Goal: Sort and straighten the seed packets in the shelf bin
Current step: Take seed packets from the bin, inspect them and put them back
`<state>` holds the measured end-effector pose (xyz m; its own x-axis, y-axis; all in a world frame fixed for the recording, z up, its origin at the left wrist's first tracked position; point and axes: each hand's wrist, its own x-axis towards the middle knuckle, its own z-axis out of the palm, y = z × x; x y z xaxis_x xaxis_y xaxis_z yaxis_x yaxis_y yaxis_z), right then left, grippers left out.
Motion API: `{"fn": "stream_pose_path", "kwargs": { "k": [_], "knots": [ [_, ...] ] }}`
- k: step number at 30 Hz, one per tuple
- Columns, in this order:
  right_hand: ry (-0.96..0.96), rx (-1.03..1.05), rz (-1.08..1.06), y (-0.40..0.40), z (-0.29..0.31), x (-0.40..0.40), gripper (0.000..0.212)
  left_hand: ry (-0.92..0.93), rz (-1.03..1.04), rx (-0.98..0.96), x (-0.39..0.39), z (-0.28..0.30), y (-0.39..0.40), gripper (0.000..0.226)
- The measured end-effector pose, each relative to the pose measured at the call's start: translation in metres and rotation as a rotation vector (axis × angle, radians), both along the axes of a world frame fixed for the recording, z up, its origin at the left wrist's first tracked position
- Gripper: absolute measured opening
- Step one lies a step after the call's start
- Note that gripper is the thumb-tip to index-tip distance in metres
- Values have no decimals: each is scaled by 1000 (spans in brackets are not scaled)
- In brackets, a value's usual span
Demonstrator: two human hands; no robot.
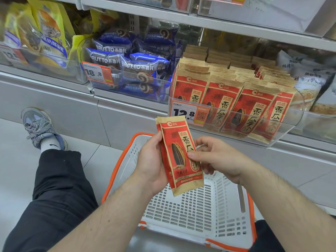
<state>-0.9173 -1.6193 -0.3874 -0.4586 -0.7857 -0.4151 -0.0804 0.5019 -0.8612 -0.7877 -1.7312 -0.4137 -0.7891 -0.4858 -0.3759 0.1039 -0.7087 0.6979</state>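
Your left hand [151,160] grips two red seed packets [179,155] from behind, upright and slightly fanned, while your right hand [216,157] pinches the front one's right edge. Below them sits a white basket [181,211] with an orange rim. Ahead, the clear shelf bin [283,128] holds rows of matching packets [225,104] standing upright behind a 12.8 price tag [183,112].

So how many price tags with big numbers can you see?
3: an 18.8 tag on the blue-bag bin, a 12.8 tag on the seed-packet bin, and a blurry one far left.
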Motion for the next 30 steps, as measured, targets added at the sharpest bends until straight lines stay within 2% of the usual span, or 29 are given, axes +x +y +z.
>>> {"fn": "stream_pose_path", "kwargs": {
  "k": [7, 12, 16, 21, 25, 30],
  "knots": [
    [-24, -38, -21, -1, -1, 2, 8, 6, 3, -63, 0, 3, 1, 59],
    [-15, -45, -31, -1, -2, 1, 12, -88, 40, -147, 0, 2, 0, 31],
    [-1, -39, -46, -1, -3, -1, 19, -103, 4, -155, -1, -1, -4, 36],
    [3, -149, -142, -3, 0, -3, 3, -113, -66, -165, -1, -4, -6, 44],
    [32, -173, -154, -3, 3, -2, 10, -120, -116, -187, -3, -1, -7, 45],
    [51, -149, -174, -4, 8, -1, 10, -124, -150, -230, -7, 12, -10, 44]
  ]
}}
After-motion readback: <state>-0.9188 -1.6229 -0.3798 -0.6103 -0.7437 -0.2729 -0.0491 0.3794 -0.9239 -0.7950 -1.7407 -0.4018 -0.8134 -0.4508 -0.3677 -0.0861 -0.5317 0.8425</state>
